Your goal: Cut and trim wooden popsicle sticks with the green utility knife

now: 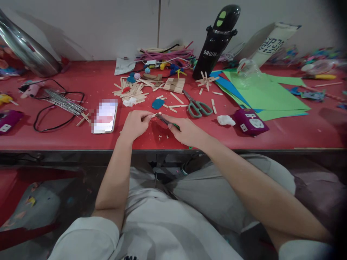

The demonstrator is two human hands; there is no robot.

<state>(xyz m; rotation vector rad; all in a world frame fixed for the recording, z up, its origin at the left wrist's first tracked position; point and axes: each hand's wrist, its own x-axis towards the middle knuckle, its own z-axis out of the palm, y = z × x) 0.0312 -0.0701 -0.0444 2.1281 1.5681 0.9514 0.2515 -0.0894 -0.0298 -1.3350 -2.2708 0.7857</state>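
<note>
My left hand (135, 124) is closed, pinching a short wooden craft stick (155, 115) between thumb and fingers. Around a dark pliers-like tool (166, 121) with green on its handle, my right hand (187, 133) is closed. The tool's tip meets the stick; its exact kind is hard to make out. Small wood bits (159, 137) lie on the red table below my hands. Just beyond them are a blue flat blob (157, 104) and green-handled scissors (199, 109). A heap of craft sticks (132, 92) and a panel of joined sticks (175, 85) sit further back.
A phone (105, 117) lies left of my hands, near a bundle of wires (65, 102) and a black cable. On the right are a purple socket box (251, 122), white crumpled lump (226, 120) and green paper sheets (271, 95). A black bottle (211, 50) leans at the back.
</note>
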